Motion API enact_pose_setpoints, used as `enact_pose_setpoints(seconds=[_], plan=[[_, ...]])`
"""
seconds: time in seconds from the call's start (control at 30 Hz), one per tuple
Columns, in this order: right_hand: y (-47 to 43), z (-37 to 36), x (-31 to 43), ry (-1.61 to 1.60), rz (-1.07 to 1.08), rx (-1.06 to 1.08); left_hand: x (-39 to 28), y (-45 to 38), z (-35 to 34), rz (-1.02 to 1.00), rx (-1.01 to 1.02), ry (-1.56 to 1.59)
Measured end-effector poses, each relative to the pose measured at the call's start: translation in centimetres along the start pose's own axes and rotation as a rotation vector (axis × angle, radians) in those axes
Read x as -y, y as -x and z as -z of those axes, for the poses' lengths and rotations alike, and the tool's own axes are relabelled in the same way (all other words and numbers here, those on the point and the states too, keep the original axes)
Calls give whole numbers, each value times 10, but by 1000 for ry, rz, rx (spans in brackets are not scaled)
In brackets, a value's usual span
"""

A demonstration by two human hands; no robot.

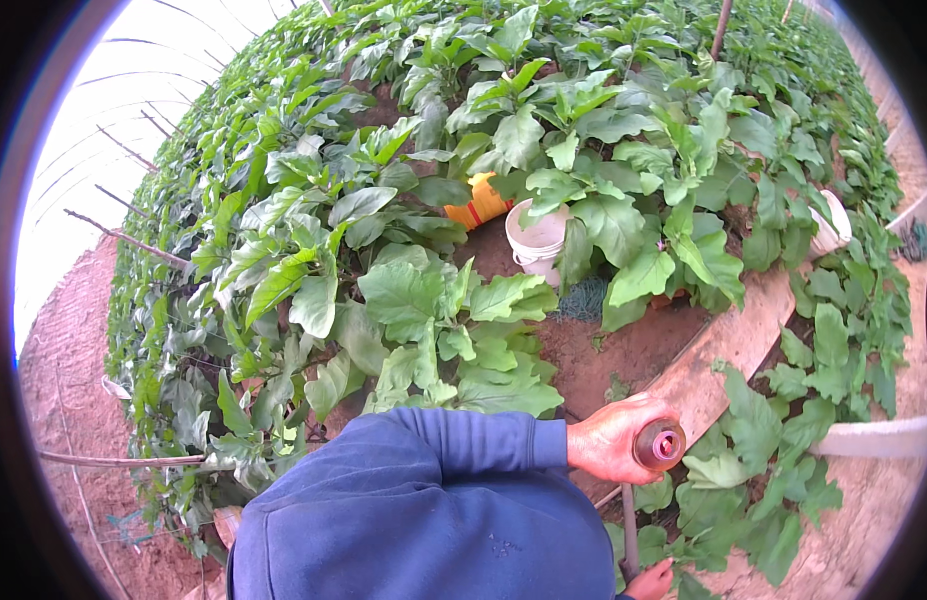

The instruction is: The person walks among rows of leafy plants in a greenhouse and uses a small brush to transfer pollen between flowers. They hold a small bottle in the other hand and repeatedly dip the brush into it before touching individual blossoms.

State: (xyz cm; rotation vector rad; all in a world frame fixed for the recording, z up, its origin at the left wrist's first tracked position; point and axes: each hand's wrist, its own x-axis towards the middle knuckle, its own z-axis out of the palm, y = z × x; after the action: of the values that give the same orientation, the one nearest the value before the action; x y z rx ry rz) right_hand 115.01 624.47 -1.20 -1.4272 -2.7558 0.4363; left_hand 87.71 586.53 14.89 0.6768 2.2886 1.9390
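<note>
My left hand (613, 439) reaches across from the left in a blue sleeve, its fingers closed around a brownish bottle (660, 445). The bottle's uncapped mouth faces up toward the camera. Low in the picture, my right hand (651, 581) shows only in part, beside a wooden stake (629, 525) and close to green leaves; whether it grips anything cannot be told. Broad-leaved plants, apparently eggplants (411, 300), spread in front of me. Among them stands a white plastic bucket (537, 232), with a yellow-orange container or bag (478, 202) just behind it, partly hidden by leaves.
A pale, curved board-like strip (726, 341) runs over the reddish soil beyond the bottle. Bluish-green netting or twine (581, 300) lies below the bucket. Another white container (831, 223) stands at the right. Wooden stakes (126, 238) and a horizontal stick (122, 459) jut out at the left.
</note>
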Motion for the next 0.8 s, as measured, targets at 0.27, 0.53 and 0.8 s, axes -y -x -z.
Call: enact_pose_setpoints(seconds=[0.27,0.53,0.8], plan=[[-21,-18,-35,51,-8,-184,22,-40,27,62,4,16],[-29,-3,-30,217,-115,38,21,-35,38,82,20,38],[-46,-34,-62,265,-107,98,9,-30,58,8,-65,-25]])
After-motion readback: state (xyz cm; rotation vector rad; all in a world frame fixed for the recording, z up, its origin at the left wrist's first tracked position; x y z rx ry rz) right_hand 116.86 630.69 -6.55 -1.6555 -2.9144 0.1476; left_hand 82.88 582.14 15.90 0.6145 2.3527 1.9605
